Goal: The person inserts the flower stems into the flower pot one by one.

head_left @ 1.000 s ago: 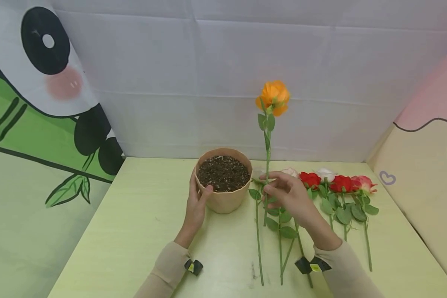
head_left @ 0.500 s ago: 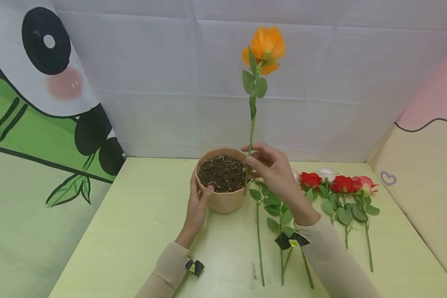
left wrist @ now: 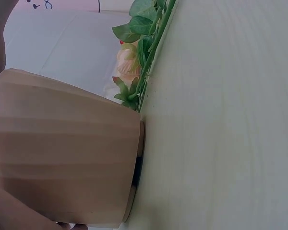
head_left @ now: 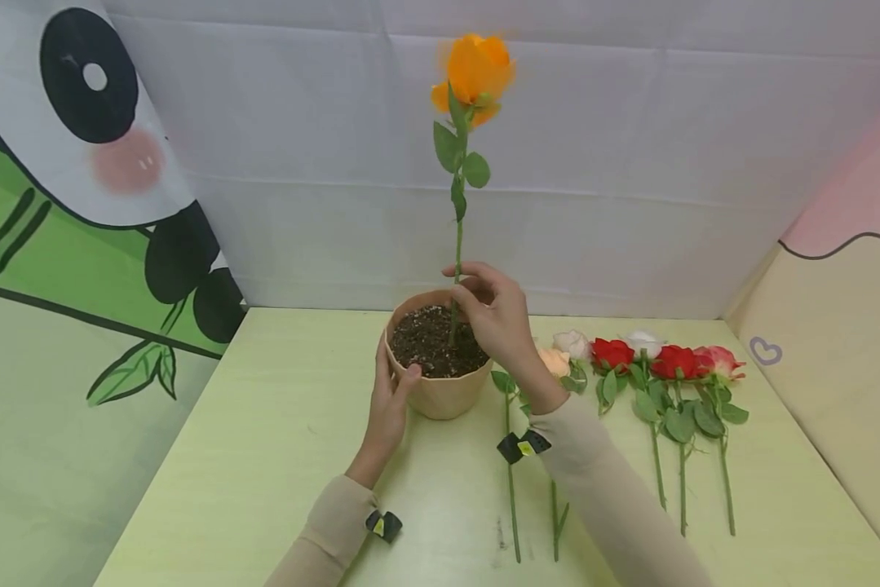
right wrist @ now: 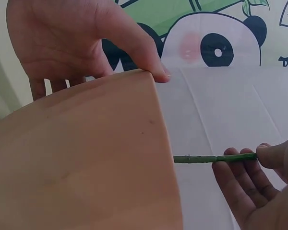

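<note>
Clock directions are read from the pot, with 12 at the far wall.

Nearest are two beige sleeves (head_left: 329,530), each with a black strap: the left strap (head_left: 391,528) near 7 o'clock, the right strap (head_left: 510,448) between 4 and 5. Both arms reach over a pale yellow tabletop (head_left: 263,456).

Left hand (head_left: 386,416): between 7 and 8 o'clock, thumb over the rim, fingers spread round the pot's side, gripping it.

Pot (head_left: 447,399): tan, upright on the tabletop, filled with dark soil (head_left: 428,334) to below the rim.

Loose roses: stems run towards 4 and 5 o'clock, blooms near 3. In order outward: a peach rose (head_left: 555,361), a pale rose (head_left: 572,342), a red rose (head_left: 612,355), a white rose (head_left: 643,342), a second red rose (head_left: 674,361) and a pink rose (head_left: 717,361).

Right hand (head_left: 493,314): above the rim at 2 o'clock, thumb and fingers closed in a pinch on a stem.

Orange rose (head_left: 476,73): nearly upright, bloom high towards 12, stem foot at the soil just off centre towards 3. Depth cannot be told.

Furthest: a whitish cloth wall (head_left: 300,163) at 12, a panda drawing (head_left: 127,163) at 10.
</note>
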A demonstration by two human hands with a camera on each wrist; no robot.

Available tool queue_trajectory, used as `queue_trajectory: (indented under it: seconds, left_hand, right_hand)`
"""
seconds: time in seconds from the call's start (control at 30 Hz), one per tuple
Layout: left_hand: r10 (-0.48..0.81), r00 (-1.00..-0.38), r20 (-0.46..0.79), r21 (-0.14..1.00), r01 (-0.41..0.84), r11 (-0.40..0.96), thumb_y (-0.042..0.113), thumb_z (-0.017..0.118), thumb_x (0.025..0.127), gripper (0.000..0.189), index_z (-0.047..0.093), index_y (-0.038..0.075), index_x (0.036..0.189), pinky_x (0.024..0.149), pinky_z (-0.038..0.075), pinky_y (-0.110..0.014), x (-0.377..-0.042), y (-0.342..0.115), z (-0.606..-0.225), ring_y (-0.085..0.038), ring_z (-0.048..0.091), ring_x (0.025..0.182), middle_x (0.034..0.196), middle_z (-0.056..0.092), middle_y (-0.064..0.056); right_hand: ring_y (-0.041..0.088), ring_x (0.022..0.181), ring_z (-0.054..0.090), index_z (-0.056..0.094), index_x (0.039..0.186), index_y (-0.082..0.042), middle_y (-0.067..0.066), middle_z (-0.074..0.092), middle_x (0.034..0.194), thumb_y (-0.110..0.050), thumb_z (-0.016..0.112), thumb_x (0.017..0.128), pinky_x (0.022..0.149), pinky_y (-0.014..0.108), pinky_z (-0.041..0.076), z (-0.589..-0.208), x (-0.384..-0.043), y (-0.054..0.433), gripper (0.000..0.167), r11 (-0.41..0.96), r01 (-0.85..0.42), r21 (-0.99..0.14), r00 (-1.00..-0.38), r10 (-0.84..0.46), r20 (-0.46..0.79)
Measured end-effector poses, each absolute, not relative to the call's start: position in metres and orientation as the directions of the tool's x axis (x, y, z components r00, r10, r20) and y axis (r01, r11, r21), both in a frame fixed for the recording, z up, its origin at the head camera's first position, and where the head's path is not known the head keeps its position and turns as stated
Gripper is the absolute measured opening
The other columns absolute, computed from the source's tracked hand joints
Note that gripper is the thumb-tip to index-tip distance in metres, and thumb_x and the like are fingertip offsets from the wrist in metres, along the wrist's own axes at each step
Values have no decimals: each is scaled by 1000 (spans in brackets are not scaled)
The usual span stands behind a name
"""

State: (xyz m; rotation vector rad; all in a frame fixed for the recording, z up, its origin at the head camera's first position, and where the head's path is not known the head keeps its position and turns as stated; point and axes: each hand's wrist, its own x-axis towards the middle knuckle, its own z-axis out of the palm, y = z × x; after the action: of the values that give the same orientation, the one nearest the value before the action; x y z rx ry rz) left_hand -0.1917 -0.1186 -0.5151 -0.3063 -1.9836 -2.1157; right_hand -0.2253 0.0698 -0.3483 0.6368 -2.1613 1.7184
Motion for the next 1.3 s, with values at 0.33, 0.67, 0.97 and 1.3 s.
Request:
queue_trajectory:
  seconds: [0.33,0.67,0.97,1.3]
  left_hand:
    - [-17,-944,328,944,329,-32,42,64,112,91,6,26,181,126,42,-52,-202,-125,-535,-45,27,166,185,9,-15]
    - [-28,-937,348,936,349,-52,38,62,112,88,9,26,181,126,41,-52,-200,-123,-529,-44,29,165,184,14,-17]
    - [6,-959,284,957,283,-67,39,66,112,88,8,49,177,126,43,-50,-228,-135,-576,-26,35,164,184,13,10]
    - [0,-950,312,950,312,-37,36,55,114,83,5,33,180,132,29,-57,-186,-119,-504,-35,23,168,186,9,-6]
  right_hand:
    - [50,89,74,75,129,4,29,74,100,3,68,108,80,59,66,-362,-241,42,23,119,-531,-839,-845,-156,512]
    - [48,87,77,76,123,4,27,75,99,4,71,106,79,59,66,-372,-249,29,18,129,-520,-844,-852,-148,502]
    - [39,92,80,78,122,0,22,79,107,1,71,107,83,45,67,-380,-250,27,16,227,-505,-833,-862,-187,471]
    - [31,105,79,80,120,-4,14,82,113,-6,74,107,94,41,65,-381,-249,27,14,372,-522,-767,-853,-248,460]
